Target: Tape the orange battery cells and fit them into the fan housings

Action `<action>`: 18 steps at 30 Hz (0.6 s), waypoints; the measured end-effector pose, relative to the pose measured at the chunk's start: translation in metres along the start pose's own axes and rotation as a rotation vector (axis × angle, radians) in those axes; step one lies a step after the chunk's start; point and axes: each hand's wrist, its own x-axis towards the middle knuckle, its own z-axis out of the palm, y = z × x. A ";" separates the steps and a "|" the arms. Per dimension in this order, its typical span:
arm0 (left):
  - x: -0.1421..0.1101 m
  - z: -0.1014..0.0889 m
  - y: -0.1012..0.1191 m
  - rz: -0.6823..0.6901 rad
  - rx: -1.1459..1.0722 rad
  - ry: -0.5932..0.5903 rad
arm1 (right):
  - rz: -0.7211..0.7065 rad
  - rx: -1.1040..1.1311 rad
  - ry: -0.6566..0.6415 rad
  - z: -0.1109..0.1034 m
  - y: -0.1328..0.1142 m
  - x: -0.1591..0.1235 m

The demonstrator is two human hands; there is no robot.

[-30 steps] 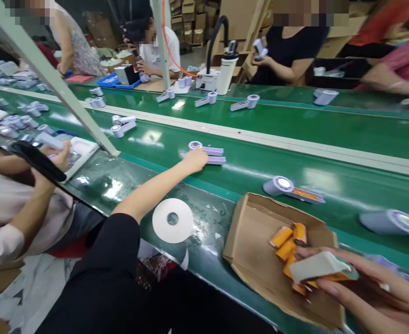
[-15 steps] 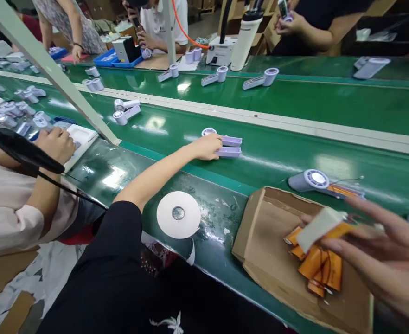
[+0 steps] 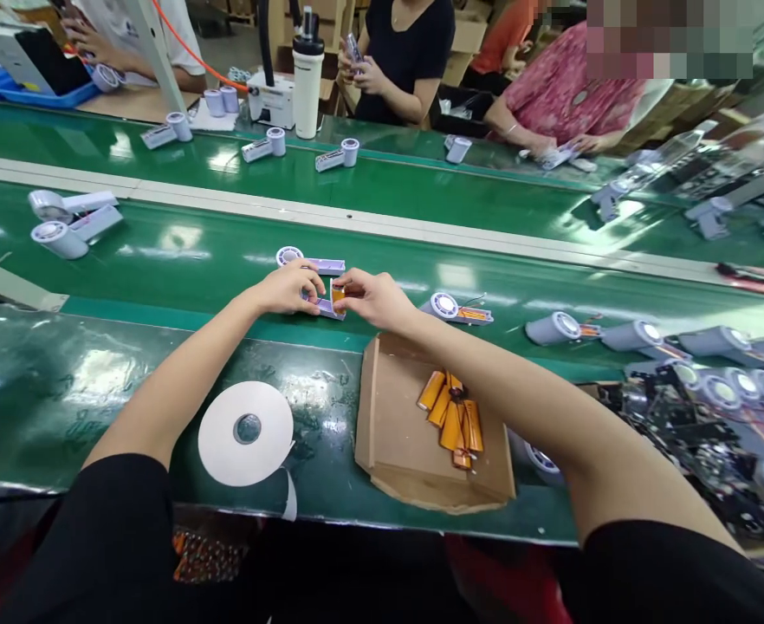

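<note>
My left hand (image 3: 293, 288) is curled round a lilac handheld fan lying on the green belt; its open, hollow handle (image 3: 327, 309) shows past the fingertips, while its head is hidden under the hand. Pinched in my right hand (image 3: 374, 299) is an orange battery (image 3: 338, 296) with a white strip along one side, held on edge right over that handle. Whether the battery touches the handle I cannot tell. A second lilac fan (image 3: 326, 266) lies just beyond my left hand. To the right lies another fan (image 3: 444, 305) with an orange battery in its handle.
A cardboard tray (image 3: 395, 442) with several orange batteries sits below my right forearm. The roll of white tape (image 3: 219, 433) lies on the bench at left. More fans (image 3: 554, 328) line the belt at right, near a cluttered pile (image 3: 687, 425). Co-workers sit across the belt.
My right hand has carried the battery left from above the cardboard tray to the fan handle beside my left hand. The view has swung to the right.
</note>
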 end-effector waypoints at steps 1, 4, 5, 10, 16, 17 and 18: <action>0.000 0.001 0.003 0.003 -0.006 0.014 | -0.001 -0.045 -0.014 0.001 0.004 0.000; 0.001 0.005 0.015 -0.069 0.066 0.054 | -0.007 -0.205 -0.038 -0.001 0.009 -0.002; 0.001 0.008 0.020 -0.110 0.107 0.074 | -0.011 -0.284 -0.058 -0.002 0.008 -0.003; -0.005 0.028 0.043 -0.334 0.220 0.257 | 0.009 -0.744 -0.257 0.001 -0.011 -0.001; -0.004 0.038 0.050 -0.542 0.103 0.383 | 0.025 -1.001 -0.447 0.012 -0.035 0.009; -0.002 0.037 0.051 -0.541 0.085 0.377 | 0.019 -1.014 -0.472 0.014 -0.037 0.011; 0.000 0.036 0.051 -0.539 0.072 0.367 | 0.014 -1.026 -0.491 0.015 -0.039 0.012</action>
